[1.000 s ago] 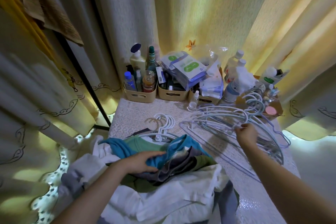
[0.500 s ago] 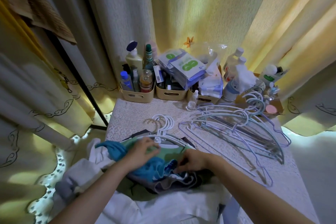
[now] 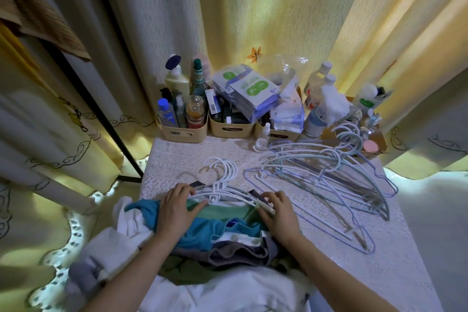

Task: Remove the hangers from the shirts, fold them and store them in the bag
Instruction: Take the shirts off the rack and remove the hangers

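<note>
A heap of shirts lies at the near edge of the table, with a teal shirt [image 3: 202, 232] on top, a green one [image 3: 222, 211] under it and white cloth [image 3: 228, 289] in front. White hangers [image 3: 222, 185] still stick out of the heap, hooks pointing away from me. My left hand [image 3: 174, 206] presses on the teal and green shirts at the left shoulder of the hangers. My right hand [image 3: 277, 213] rests on the right shoulder, fingers curled over a hanger end. No bag is visible.
A pile of bare blue and white hangers [image 3: 329, 180] lies on the lace tablecloth [image 3: 182, 157] to the right. Beige bins [image 3: 181, 132] of bottles and packets line the back edge. Curtains [image 3: 253, 7] hang close behind and on both sides.
My right hand left the bare hanger pile and came back to the shirts. Both hands then slid forward to the shoulders of the white hangers.
</note>
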